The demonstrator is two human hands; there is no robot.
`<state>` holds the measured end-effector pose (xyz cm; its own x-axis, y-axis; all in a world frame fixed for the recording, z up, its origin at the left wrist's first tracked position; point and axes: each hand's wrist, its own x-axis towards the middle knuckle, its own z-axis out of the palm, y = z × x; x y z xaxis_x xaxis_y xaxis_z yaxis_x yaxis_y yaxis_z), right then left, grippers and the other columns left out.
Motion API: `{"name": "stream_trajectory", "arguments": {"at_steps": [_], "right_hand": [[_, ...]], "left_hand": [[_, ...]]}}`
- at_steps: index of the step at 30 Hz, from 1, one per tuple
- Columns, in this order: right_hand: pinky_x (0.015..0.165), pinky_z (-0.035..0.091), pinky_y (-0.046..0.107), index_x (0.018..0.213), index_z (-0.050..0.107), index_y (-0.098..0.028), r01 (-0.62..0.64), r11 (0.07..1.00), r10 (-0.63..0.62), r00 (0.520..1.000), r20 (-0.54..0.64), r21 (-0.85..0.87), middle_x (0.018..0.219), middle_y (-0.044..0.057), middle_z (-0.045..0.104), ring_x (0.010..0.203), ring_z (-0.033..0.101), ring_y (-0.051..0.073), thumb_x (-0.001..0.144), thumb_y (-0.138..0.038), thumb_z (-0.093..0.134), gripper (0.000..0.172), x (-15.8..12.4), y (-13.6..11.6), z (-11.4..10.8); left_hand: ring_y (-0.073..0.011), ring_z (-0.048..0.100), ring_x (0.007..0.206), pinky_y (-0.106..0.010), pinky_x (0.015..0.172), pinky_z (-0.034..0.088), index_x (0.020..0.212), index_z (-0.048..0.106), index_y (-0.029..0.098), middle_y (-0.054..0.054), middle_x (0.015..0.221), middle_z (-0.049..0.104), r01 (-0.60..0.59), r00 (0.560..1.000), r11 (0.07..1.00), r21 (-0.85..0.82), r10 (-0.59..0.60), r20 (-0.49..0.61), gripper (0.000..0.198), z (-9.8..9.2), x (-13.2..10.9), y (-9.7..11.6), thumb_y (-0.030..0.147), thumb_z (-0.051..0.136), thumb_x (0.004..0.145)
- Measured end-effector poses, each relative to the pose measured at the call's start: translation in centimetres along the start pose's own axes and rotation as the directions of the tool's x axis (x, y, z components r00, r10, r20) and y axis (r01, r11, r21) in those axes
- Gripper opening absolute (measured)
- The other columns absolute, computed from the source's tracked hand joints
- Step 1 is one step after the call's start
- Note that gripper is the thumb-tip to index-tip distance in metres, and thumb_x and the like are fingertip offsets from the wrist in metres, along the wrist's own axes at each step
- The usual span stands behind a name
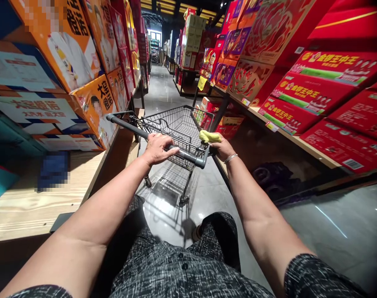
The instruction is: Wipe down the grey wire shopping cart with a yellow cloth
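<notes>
The left hand (159, 148) grips the grey tubular cart handle (129, 127); by its right corner, the right hand (221, 147) clutches a crosswise yellow-green cloth (209, 136).

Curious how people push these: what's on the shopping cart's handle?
The left hand lies over the handle, hiding the part beneath. Near the right end, the right hand holds a yellow-green cloth; what it covers is hidden.

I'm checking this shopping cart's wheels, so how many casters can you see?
2: the left rear caster and the right rear caster, both below the handlebar. Front ones may be hidden.
</notes>
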<state>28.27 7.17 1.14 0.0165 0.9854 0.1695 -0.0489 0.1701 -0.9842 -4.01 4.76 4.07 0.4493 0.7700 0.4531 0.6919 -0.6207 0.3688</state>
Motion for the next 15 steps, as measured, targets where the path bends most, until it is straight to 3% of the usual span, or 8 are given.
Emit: {"name": "stream_trajectory", "arguments": {"at_steps": [3,6,8,11,15], "right_hand": [[0.092,0.058,0.040,0.102,0.061,-0.026,0.076,0.993,-0.064,0.989,-0.134,0.091,0.104,0.001,0.075,0.097,0.070,0.022,0.051,-0.029,0.086,0.057,-0.4,1.8,1.6],[0.099,0.056,0.040,0.107,0.057,-0.027,0.228,0.969,-0.184,0.922,-0.341,0.095,0.111,0.002,0.073,0.103,0.070,0.020,0.059,-0.036,0.083,0.055,-2.4,3.6,3.9],[0.100,0.056,0.039,0.112,0.055,-0.028,0.280,0.958,-0.230,0.878,-0.419,0.061,0.113,0.002,0.072,0.104,0.069,0.019,0.066,-0.038,0.081,0.053,-4.4,4.3,5.8],[0.100,0.057,0.039,0.119,0.054,-0.027,0.305,0.952,-0.290,0.862,-0.415,-0.031,0.115,0.003,0.070,0.104,0.068,0.018,0.075,-0.036,0.078,0.051,-7.7,4.6,8.4],[0.112,0.050,0.044,0.121,0.059,-0.026,0.407,0.884,-0.464,0.819,-0.337,-0.229,0.129,0.007,0.062,0.121,0.062,0.022,0.082,-0.034,0.076,0.043,-11.9,3.9,11.4]], "left_hand": [[-0.0254,0.062,0.094,-0.050,0.108,0.032,0.082,0.070,0.024,-0.003,0.082,0.071,0.049,0.999,0.999,0.014,-0.049,-0.013,0.036,-0.2,0.1,-0.7,0.056,0.056,0.089],[-0.0254,0.062,0.095,-0.051,0.112,0.031,0.079,0.070,0.023,-0.003,0.082,0.070,0.092,0.995,0.995,0.033,-0.091,-0.031,0.033,-0.4,0.2,-1.5,0.052,0.056,0.089],[-0.0261,0.061,0.099,-0.054,0.116,0.028,0.079,0.070,0.024,-0.003,0.086,0.072,0.112,0.994,0.992,0.050,-0.111,-0.024,0.030,-0.6,0.2,-1.7,0.048,0.055,0.089],[-0.0301,0.057,0.117,-0.061,0.123,0.019,0.089,0.072,0.025,-0.006,0.105,0.073,0.147,0.989,0.986,0.075,-0.146,-0.025,0.025,-0.9,0.0,-1.2,0.039,0.052,0.090],[-0.0314,0.051,0.131,-0.071,0.126,0.004,0.107,0.071,0.025,-0.007,0.120,0.071,0.211,0.977,0.976,0.047,-0.209,-0.033,0.032,-0.6,-0.6,1.1,0.020,0.045,0.088]]}}
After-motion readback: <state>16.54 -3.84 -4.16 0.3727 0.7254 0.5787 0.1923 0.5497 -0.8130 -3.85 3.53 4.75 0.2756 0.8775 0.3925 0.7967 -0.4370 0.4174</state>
